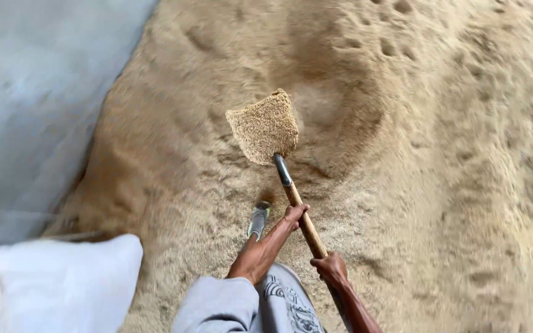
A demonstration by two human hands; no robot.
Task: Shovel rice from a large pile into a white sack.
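Observation:
A shovel with a wooden handle [306, 225] and a dark metal neck is lifted above a wide heap of tan grain [439, 185]. Its blade [264, 126] is heaped full of grain. My left hand [295, 215] grips the handle higher up, toward the blade. My right hand [330, 267] grips it lower, near my body. One of my feet in a grey shoe [258, 220] is sunk in the grain just left of the handle.
A grey concrete floor [32, 98] borders the grain on the left. A white sack [57, 283] lies at the lower left. The grain surface is pitted with footprints and has a scooped hollow [334, 117] beyond the blade.

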